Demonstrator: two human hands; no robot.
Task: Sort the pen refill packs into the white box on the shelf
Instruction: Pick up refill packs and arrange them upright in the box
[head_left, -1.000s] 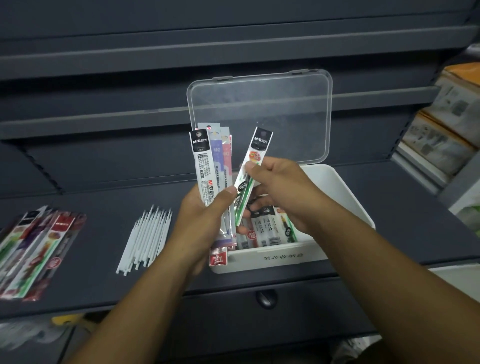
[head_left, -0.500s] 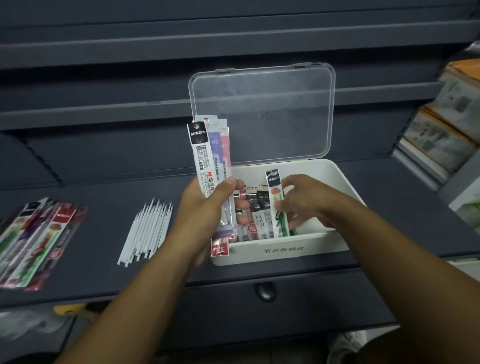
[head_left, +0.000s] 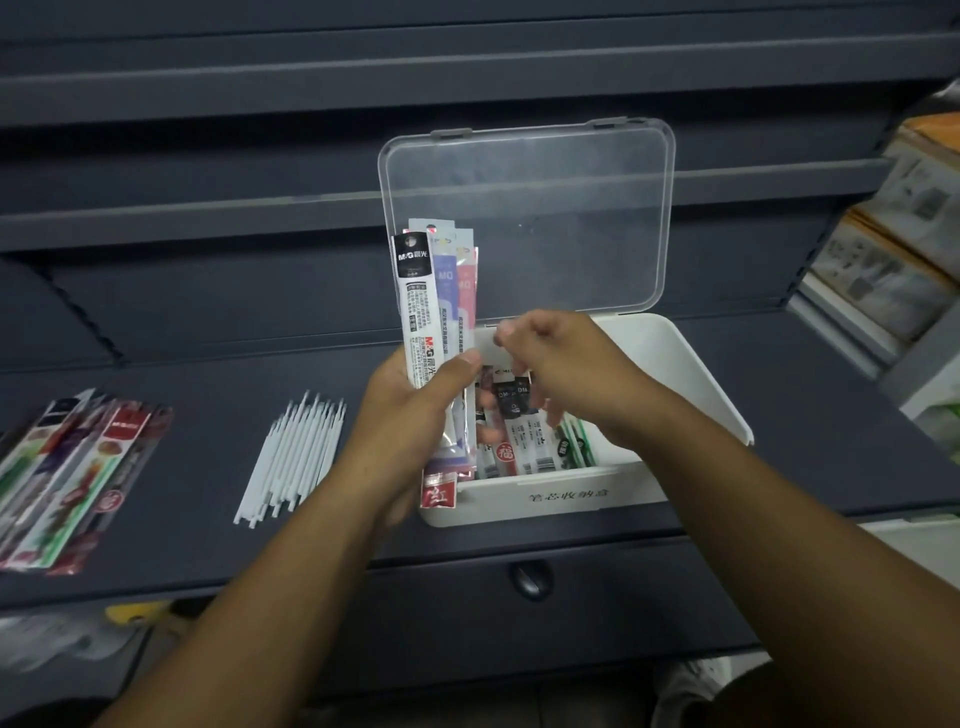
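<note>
Several refill packs (head_left: 519, 441) are already down in the white box (head_left: 571, 496), lying flat against its 6 o'clock wall, so I'd call this partway done, not close to finished. My left hand (head_left: 410, 415) is clamped around a bunch of packs (head_left: 415, 312), held upright over the box's 9 o'clock edge, thumb pressed across the front one. My right hand (head_left: 566, 374) hovers over the middle of the box, fingers loosely curled; bit blurry, but I see nothing in it. The clear lid (head_left: 524, 218) stands open at 12 o'clock. What's left: the whole bunch in my left hand, plus a pile of packs (head_left: 78, 478) sitting on the shelf (head_left: 208, 551) well off at 9 o'clock. There's also a heap of bare white sticks (head_left: 296, 457) between that pile and the box, maybe loose refills, can't tell if those count.
</note>
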